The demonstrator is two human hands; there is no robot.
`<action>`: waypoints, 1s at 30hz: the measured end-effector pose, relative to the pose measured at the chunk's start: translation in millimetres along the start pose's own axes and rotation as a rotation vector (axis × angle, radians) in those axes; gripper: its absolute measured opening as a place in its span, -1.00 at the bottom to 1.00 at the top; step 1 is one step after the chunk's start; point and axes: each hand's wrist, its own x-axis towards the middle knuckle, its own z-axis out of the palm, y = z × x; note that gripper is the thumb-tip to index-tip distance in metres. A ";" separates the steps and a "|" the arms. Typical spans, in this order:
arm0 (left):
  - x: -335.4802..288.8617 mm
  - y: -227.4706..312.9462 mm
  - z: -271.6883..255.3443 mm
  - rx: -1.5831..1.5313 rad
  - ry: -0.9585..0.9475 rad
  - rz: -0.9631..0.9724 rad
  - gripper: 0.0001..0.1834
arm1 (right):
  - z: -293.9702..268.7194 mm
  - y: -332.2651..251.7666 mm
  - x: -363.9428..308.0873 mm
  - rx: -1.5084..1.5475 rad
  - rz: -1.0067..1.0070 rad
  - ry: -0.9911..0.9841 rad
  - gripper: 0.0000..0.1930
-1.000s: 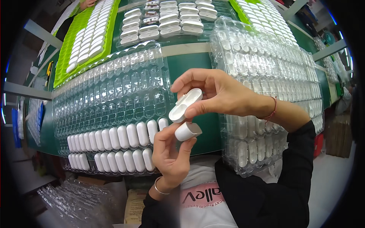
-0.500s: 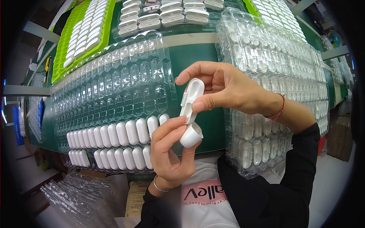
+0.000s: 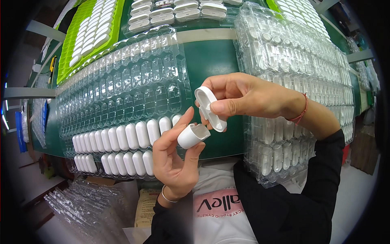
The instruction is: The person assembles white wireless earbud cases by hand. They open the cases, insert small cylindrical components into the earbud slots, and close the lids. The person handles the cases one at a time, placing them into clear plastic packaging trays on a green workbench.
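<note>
Between the thumb and fingers of my left hand sits a small cup-shaped white earbud case shell, its mouth tilted up to the right. My right hand pinches a hollow oval white earbud case part, thumb on its inner side and fingers behind. This oval part slants just above the shell, its lower end close to the shell's mouth. Whether the two touch is hard to see. Nearest to my left hand are rows of white rounded cases in a clear plastic tray.
Stacked clear blister trays rise on the right. Green trays of white pieces stand at the far left and far right. Open white cases sit at the back. Plastic wrapping lies lower left, beside a tan bag.
My left hand has shifted left and slightly up with the shell, tilting its mouth. My right hand has turned the oval part, so its top now leans left.
</note>
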 end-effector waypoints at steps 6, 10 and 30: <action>3.4 -1.5 2.7 0.019 -0.013 -0.025 -0.58 | -0.7 -6.3 -2.6 0.006 0.063 0.002 -0.56; 2.5 -7.7 4.9 0.011 -0.005 -0.018 -0.59 | -0.8 -6.3 -1.9 0.000 0.061 -0.002 -0.55; 2.1 -21.3 12.2 0.027 0.036 0.057 -0.55 | -9.1 6.8 1.8 -0.042 0.028 -0.011 -0.60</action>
